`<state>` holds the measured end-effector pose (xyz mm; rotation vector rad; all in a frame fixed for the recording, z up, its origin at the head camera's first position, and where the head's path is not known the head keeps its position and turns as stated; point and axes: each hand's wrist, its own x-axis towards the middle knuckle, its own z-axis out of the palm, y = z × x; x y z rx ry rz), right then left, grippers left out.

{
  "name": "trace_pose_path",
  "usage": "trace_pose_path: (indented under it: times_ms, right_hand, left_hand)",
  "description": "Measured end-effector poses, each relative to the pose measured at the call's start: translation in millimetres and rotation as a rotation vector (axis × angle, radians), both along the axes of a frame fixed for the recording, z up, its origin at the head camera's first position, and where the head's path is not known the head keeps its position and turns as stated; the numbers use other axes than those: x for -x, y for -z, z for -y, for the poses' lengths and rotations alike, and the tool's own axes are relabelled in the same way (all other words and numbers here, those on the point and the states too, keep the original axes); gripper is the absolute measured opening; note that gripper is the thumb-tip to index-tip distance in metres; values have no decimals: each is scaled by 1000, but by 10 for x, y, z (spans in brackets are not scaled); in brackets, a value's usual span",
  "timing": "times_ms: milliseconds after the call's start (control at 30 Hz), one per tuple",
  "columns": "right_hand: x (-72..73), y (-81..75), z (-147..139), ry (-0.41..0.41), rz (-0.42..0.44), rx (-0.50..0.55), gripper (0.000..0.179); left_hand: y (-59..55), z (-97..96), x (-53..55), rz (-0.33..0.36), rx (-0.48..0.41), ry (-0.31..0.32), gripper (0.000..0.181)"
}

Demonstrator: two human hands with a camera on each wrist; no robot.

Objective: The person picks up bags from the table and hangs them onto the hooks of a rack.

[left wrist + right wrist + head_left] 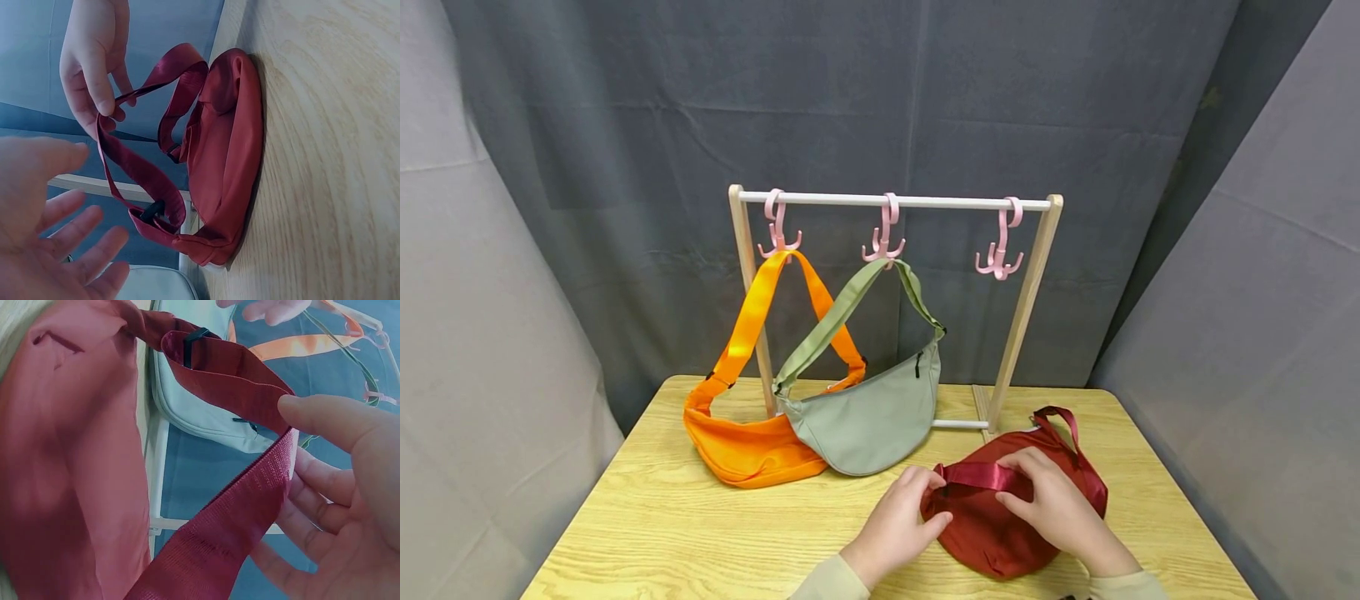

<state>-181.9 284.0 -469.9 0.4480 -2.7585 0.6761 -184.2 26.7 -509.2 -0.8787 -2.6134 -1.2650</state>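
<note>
An orange bag hangs from the left pink hook; a green bag partly covers it. The left hand, fingers spread, grips nothing beside the red bag on the table; the right hand pinches its strap.

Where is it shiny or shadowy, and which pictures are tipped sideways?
Head view: upright, with shine on the orange strap and red strap; left wrist view: sideways, the table standing up on the right; right wrist view: sideways too, the red bag on the left, with darker, shadowy patches.
</note>
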Motion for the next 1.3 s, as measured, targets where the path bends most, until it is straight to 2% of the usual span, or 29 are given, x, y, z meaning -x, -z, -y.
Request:
trace_pose_path:
  times_ms: [300, 433, 633, 1033, 1167, 1300]
  right_hand:
    - [-24, -14, 45, -46, -90, 22, 39]
    - [-43, -26, 72, -69, -125, 38, 40]
    - [-58, -24, 134, -110, -166, 48, 42]
    - [-95, -26, 265, -111, -207, 26, 46]
    - [-99, -3, 296, -129, -233, 20, 47]
    - [-99, 27, 324, -163, -260, 27, 49]
  left_hand:
    - [-37, -59, 34, -77, -3, -60, 50]
    - [-61, -85, 63, -87, -11, -34, 54]
    - [-94, -118, 110, -56, 18, 0, 60]
    - [-150, -127, 132, -9, 76, 63, 61]
    - [-145, -109, 128, -26, 85, 67, 60]
    - [-133, -88, 129, -89, 98, 64, 56]
